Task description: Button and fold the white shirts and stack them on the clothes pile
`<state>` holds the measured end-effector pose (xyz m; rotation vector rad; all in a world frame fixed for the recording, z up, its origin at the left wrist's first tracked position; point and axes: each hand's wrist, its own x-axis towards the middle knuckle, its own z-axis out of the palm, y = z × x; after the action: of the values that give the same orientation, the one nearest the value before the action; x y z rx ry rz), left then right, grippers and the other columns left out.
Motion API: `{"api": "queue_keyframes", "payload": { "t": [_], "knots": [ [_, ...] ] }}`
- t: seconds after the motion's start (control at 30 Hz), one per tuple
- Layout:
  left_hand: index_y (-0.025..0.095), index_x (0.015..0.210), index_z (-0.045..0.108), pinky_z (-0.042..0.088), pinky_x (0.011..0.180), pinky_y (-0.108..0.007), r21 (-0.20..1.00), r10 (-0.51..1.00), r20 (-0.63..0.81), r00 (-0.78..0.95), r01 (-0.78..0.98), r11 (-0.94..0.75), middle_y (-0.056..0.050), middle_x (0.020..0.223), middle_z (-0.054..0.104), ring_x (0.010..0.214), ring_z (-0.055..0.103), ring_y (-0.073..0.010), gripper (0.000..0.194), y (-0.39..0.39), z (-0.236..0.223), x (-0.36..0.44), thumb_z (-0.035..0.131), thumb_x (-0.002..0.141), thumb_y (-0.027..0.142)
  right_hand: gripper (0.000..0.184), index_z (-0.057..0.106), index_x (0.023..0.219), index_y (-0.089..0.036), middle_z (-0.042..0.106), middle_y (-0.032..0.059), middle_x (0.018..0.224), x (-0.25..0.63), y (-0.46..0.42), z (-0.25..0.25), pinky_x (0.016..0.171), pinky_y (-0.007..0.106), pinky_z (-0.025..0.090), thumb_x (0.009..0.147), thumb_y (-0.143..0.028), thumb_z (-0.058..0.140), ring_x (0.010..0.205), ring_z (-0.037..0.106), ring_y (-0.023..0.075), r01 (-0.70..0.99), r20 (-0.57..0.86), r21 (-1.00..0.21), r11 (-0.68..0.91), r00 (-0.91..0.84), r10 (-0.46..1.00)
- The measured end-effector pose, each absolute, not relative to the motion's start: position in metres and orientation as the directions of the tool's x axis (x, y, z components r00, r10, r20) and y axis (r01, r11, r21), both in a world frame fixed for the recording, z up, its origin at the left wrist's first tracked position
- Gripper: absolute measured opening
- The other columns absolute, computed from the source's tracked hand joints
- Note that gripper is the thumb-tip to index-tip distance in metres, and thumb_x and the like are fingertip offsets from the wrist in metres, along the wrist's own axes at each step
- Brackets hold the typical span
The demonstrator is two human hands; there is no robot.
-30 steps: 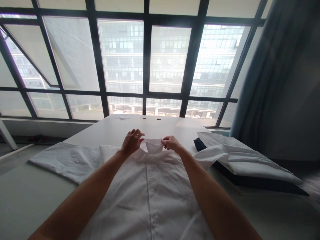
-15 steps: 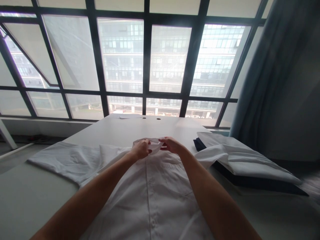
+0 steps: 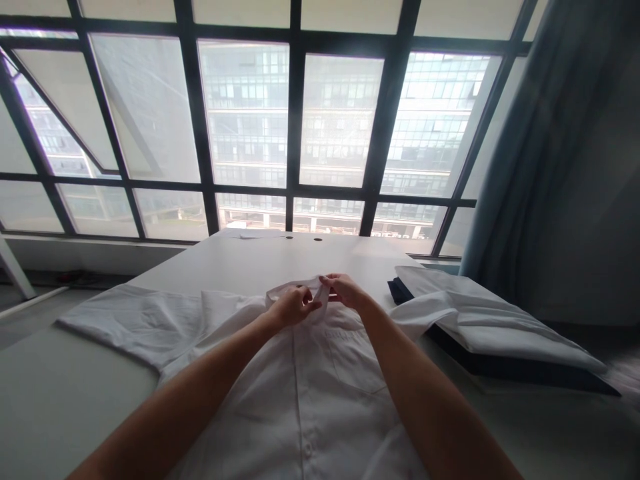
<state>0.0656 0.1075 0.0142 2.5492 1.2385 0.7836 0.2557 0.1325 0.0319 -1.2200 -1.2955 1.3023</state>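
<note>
A white button-up shirt [image 3: 300,393] lies front-up on the white table [image 3: 260,263], its sleeves spread out to both sides. My left hand [image 3: 293,308] and my right hand [image 3: 345,291] meet at the shirt's collar [image 3: 286,291] at the far end. Both hands pinch the collar cloth, fingers closed on it, almost touching each other. The button placket runs down the middle towards me, with a chest pocket to the right of it.
A stack of folded white and dark garments [image 3: 480,320] lies on the table's right side. A small white item [image 3: 255,234] lies at the table's far edge by two round holes. Large windows stand behind, and a blue-grey curtain [image 3: 555,167] hangs at the right.
My left hand has moved right along the collar until it meets my right hand. The collar has been gathered together at the middle. The right hand has barely moved.
</note>
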Motion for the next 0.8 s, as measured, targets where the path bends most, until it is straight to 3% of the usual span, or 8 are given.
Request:
{"api": "queue_keyframes", "payload": {
  "t": [0.07, 0.17, 0.27, 0.43, 0.67, 0.8],
  "knots": [
    [0.015, 0.095, 0.074, 0.050, 0.075, -0.030, 0.356, 0.797, 0.343, 0.498, 0.716, -0.600, -0.010, 0.092, 0.075, 0.083, 0.069, -0.0237, 0.033, 0.106, 0.010, 0.068, 0.066, 0.087, 0.046, 0.020, 0.065, 0.081, -0.015, 0.066, 0.0051, 0.077, 0.256, 0.132, 0.033, 0.071, 0.033, 0.058, 0.087, -0.031, 0.074, 0.071, 0.065, 0.0176, 0.069, -0.036, -0.997, -0.027, -0.133, 0.990],
    [0.016, 0.098, 0.075, 0.052, 0.084, -0.034, 0.236, 0.803, 0.300, 0.515, 0.775, -0.586, -0.012, 0.101, 0.076, 0.096, 0.070, -0.0278, 0.024, 0.101, 0.008, 0.070, 0.063, 0.089, 0.035, 0.015, 0.065, 0.080, -0.015, 0.066, 0.0054, 0.078, 0.255, 0.133, 0.033, 0.068, 0.031, 0.057, 0.089, -0.027, 0.069, 0.070, 0.065, 0.0171, 0.069, -0.057, -0.996, -0.050, -0.097, 0.994],
    [0.014, 0.102, 0.073, 0.053, 0.088, -0.037, 0.133, 0.806, 0.295, 0.512, 0.814, -0.566, -0.015, 0.108, 0.074, 0.103, 0.069, -0.0297, 0.024, 0.098, 0.008, 0.070, 0.059, 0.092, 0.030, 0.010, 0.061, 0.081, -0.017, 0.063, 0.0041, 0.073, 0.256, 0.137, 0.032, 0.066, 0.030, 0.057, 0.090, -0.019, 0.059, 0.065, 0.063, 0.0160, -0.032, -0.169, -0.985, -0.171, -0.036, 0.985],
    [0.014, 0.102, 0.073, 0.053, 0.090, -0.039, 0.024, 0.759, 0.335, 0.559, 0.800, -0.600, -0.014, 0.106, 0.074, 0.107, 0.068, -0.0308, 0.020, 0.096, 0.011, 0.068, 0.062, 0.091, 0.027, 0.020, 0.053, 0.075, -0.019, 0.054, 0.0021, 0.059, 0.257, 0.140, 0.032, 0.059, 0.029, 0.055, 0.092, -0.019, 0.043, 0.058, 0.057, 0.0163, -0.198, -0.363, -0.906, -0.374, -0.092, 0.927],
    [0.015, 0.094, 0.073, 0.052, 0.084, -0.036, 0.026, 0.777, 0.305, 0.551, 0.810, -0.585, -0.013, 0.100, 0.076, 0.098, 0.070, -0.0299, 0.020, 0.093, 0.010, 0.069, 0.065, 0.090, 0.034, 0.015, 0.051, 0.075, -0.021, 0.048, -0.0035, 0.058, 0.254, 0.141, 0.027, 0.049, 0.020, 0.045, 0.089, -0.014, 0.049, 0.049, 0.046, 0.0111, -0.177, -0.195, -0.955, -0.236, -0.223, 0.955],
    [0.017, 0.085, 0.072, 0.050, 0.074, -0.033, 0.116, 0.757, 0.346, 0.554, 0.776, -0.620, -0.010, 0.089, 0.075, 0.083, 0.071, -0.0262, 0.037, 0.094, 0.009, 0.071, 0.060, 0.094, 0.052, 0.014, 0.051, 0.078, -0.021, 0.052, -0.0030, 0.061, 0.254, 0.143, 0.019, 0.046, 0.021, 0.043, 0.085, -0.011, 0.058, 0.047, 0.046, 0.0110, -0.134, -0.111, -0.981, -0.143, -0.225, 0.968]
  ]
}}
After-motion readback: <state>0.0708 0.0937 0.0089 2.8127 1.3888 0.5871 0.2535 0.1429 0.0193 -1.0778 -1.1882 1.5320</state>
